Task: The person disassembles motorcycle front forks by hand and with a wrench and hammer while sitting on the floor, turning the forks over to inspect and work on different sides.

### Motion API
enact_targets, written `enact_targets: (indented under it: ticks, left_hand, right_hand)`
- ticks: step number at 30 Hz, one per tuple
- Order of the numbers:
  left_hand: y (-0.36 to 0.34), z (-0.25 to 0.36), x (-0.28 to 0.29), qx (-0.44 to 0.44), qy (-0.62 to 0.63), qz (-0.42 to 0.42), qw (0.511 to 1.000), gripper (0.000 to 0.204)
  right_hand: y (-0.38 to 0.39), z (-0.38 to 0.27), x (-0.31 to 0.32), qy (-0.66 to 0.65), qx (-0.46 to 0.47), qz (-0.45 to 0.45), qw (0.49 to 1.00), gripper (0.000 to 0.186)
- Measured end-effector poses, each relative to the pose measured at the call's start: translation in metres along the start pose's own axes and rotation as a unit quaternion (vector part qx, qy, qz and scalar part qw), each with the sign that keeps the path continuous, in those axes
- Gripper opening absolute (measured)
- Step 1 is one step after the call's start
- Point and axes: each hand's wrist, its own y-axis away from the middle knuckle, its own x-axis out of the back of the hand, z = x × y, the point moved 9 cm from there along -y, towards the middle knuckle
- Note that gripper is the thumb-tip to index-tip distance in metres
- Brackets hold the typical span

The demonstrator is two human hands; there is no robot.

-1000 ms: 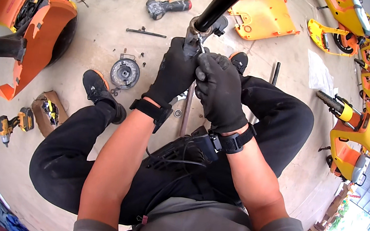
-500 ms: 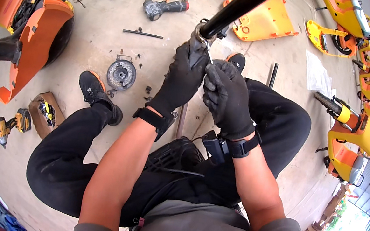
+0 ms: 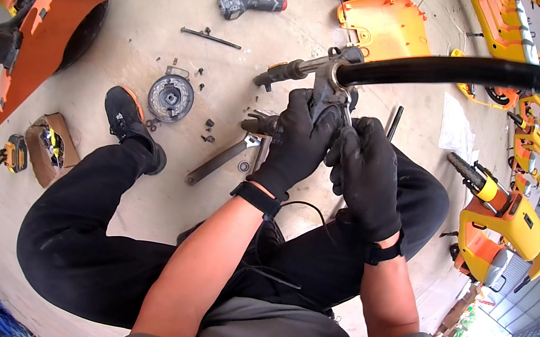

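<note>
A front fork with a long black tube [image 3: 443,72] is held up in front of me, the tube pointing right. Its two lower legs [image 3: 279,73] point left. My left hand [image 3: 296,141], in a black glove, is wrapped round the fork crown [image 3: 328,96] just below the metal ring [image 3: 338,74] at the tube's base. My right hand [image 3: 370,178], also gloved, is closed on a thin metal tool [image 3: 347,116], its kind hidden by the fingers. The tool's tip is close by the ring. Beneath the fork lies an adjustable wrench [image 3: 223,158] on the floor.
Around my feet lie a round hub part [image 3: 170,98], a long bolt [image 3: 210,37] and a dark power tool [image 3: 249,4]. A yellow drill [image 3: 0,159] is beside a cardboard box [image 3: 67,142]. Orange body panels [image 3: 386,27] lie ahead; yellow scooters [image 3: 518,224] stand right.
The fork has swung round, its tube turning from up and away to the right. Both hands have shifted right with it. The adjustable wrench and fork legs have come into sight.
</note>
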Motion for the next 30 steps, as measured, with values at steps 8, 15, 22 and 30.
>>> enact_targets:
  ticks: [8,15,22,30]
  left_hand:
    - [0.002,-0.005,-0.021,-0.012,-0.019,-0.039,0.999,0.034]
    - [0.003,-0.006,-0.028,-0.046,-0.056,-0.055,0.996,0.032]
    - [0.007,-0.015,-0.025,-0.024,-0.039,-0.048,0.998,0.033]
    - [0.015,-0.015,-0.038,-0.058,-0.109,-0.040,0.992,0.042]
  right_hand:
    - [0.001,0.019,0.016,-0.006,-0.027,0.050,0.998,0.013]
    - [-0.002,0.036,0.021,-0.023,-0.010,0.074,0.997,0.013]
    - [-0.005,0.040,0.025,0.014,-0.024,0.015,1.000,0.011]
    - [0.009,0.048,0.029,-0.015,-0.004,0.044,0.999,0.012]
